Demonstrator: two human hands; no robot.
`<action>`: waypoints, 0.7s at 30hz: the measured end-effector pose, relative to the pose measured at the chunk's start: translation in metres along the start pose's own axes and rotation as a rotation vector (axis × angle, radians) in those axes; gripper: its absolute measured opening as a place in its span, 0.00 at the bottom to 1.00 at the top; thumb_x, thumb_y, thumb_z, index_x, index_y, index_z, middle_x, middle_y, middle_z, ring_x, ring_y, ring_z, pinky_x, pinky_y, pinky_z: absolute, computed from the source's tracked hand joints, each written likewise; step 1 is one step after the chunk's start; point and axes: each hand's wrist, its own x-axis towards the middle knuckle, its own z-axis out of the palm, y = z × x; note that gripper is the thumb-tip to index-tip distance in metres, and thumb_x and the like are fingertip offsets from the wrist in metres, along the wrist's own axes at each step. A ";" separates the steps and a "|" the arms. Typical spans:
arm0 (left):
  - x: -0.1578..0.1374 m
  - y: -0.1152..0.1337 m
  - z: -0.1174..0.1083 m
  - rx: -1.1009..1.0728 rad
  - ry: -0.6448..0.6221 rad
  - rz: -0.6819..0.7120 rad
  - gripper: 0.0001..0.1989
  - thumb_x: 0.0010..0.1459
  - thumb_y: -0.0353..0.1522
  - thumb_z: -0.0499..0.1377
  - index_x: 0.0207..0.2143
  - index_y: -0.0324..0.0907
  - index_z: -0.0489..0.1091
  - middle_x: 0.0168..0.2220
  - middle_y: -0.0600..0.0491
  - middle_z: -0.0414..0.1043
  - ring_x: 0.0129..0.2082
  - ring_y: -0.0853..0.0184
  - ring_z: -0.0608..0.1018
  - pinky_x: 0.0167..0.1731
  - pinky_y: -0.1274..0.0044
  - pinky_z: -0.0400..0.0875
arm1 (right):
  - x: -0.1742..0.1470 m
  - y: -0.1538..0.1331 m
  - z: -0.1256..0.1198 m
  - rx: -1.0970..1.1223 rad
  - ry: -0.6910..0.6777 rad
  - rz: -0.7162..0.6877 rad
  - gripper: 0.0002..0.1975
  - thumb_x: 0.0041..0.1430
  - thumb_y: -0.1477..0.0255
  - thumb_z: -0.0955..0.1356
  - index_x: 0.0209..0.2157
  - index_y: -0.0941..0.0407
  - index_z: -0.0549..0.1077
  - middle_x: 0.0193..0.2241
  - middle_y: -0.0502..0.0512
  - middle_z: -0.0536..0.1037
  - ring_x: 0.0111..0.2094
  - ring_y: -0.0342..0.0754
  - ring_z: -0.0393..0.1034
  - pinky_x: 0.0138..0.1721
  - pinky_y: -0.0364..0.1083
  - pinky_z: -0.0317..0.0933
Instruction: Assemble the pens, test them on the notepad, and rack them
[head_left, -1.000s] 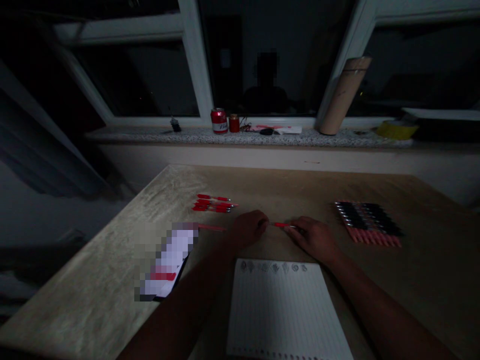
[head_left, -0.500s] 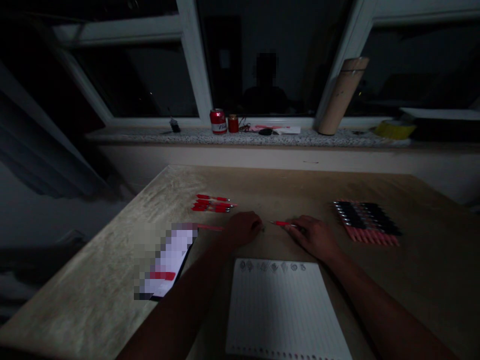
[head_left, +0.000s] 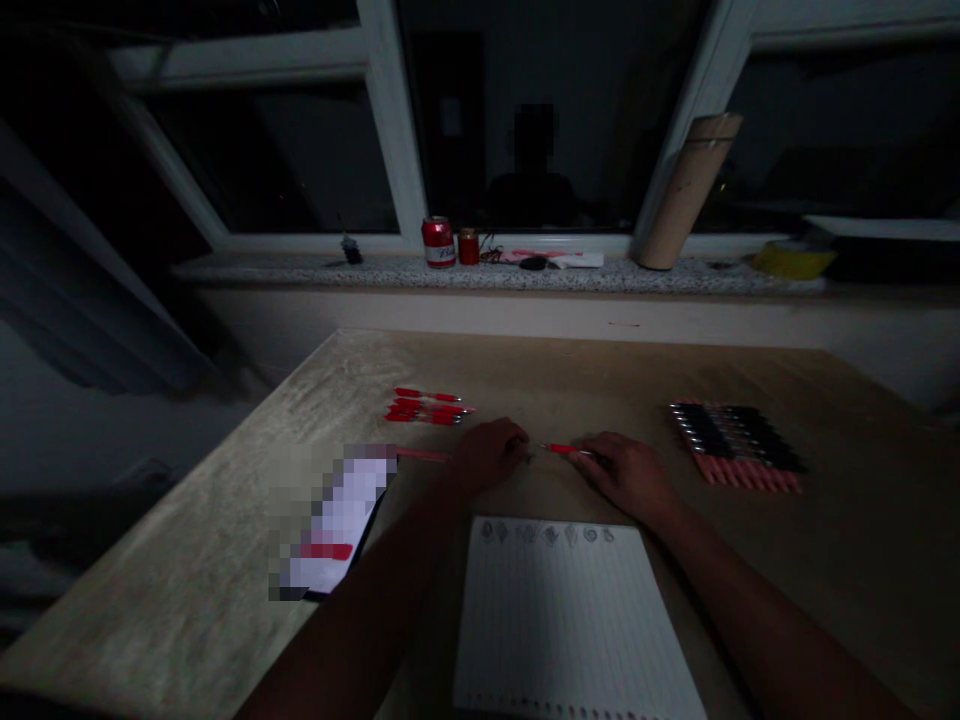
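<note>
Head view shows the right hand closed around one end of a red pen, pinching it between thumb and fingers, with its slim end pointing left above the tabletop. Facing it, the left hand lies curled just short of that tip; whether it has hold of anything cannot be told in this dim light. The pen is probably light and stiff, likely smooth enough to roll or slip, so the thicker red barrel seems the best place to grip, with the narrow tip the likelier weak spot. Nearer sits a lined notepad; a group of red pens lies far left, and dark-gripped pens lie in a row on the right.
</note>
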 end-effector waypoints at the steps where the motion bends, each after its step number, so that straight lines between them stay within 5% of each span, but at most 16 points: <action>1: 0.000 0.001 0.001 -0.031 0.009 -0.003 0.11 0.58 0.35 0.52 0.38 0.41 0.71 0.35 0.52 0.71 0.34 0.69 0.72 0.36 0.78 0.64 | 0.000 0.000 0.001 0.005 0.008 -0.002 0.16 0.61 0.60 0.61 0.37 0.53 0.77 0.34 0.54 0.79 0.34 0.48 0.73 0.34 0.44 0.62; 21: 0.003 0.007 0.004 -0.126 0.010 0.056 0.10 0.59 0.36 0.53 0.37 0.40 0.70 0.34 0.53 0.70 0.33 0.71 0.71 0.35 0.80 0.63 | 0.002 -0.004 -0.002 0.004 0.003 -0.008 0.17 0.61 0.60 0.60 0.36 0.52 0.77 0.32 0.54 0.78 0.32 0.47 0.72 0.31 0.43 0.60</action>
